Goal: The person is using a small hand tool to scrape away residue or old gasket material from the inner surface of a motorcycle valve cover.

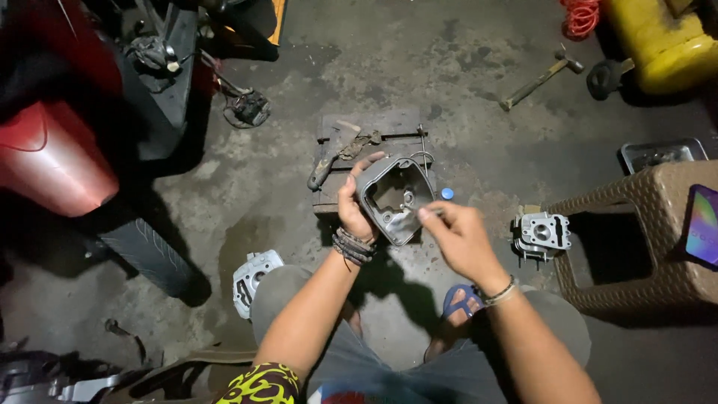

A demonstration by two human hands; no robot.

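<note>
My left hand (353,206) grips a grey metal engine cover (396,196) by its left edge, hollow side facing up, above a small dark wooden block (370,127). My right hand (456,233) is pinched at the cover's right rim, fingertips closed on something small and thin that I cannot make out. A small blue cap (447,193) lies on the floor just beyond the right fingers. Bracelets sit on both wrists.
A cylinder head (541,236) lies on the concrete to the right, beside a brown wicker stool (643,239) with a phone (703,224). Another engine part (253,278) sits by my left knee. A red motorcycle (60,150) stands left. A hammer (540,78) and yellow tank (658,41) lie beyond.
</note>
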